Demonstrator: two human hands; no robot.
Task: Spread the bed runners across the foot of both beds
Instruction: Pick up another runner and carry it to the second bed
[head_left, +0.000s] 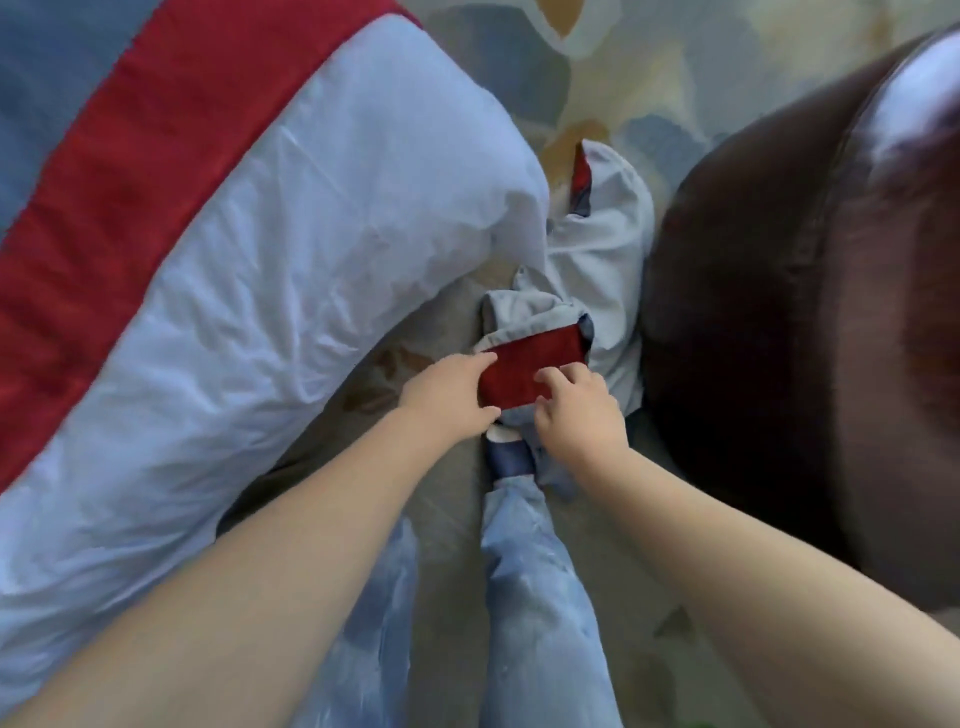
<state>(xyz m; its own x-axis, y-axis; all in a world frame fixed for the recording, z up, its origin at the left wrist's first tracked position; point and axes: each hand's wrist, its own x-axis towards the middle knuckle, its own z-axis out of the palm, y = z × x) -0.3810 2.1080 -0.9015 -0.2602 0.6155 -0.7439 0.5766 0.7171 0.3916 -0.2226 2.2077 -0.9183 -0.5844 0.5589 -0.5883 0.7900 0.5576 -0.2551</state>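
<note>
A crumpled bed runner (597, 260), red on one face and pale on the other, lies in a heap on the carpet between the bed and a brown chair. My left hand (447, 395) pinches the left edge of its red end (535, 371). My right hand (579, 415) holds the same red end from the right, fingers curled onto it. A second red runner (119, 171) lies flat across the white duvet (270, 291) of the bed at left.
A dark brown leather armchair (810, 322) stands close at the right. The patterned carpet (613, 78) shows beyond the heap. My legs in light jeans (535, 571) and a blue shoe are directly below the hands.
</note>
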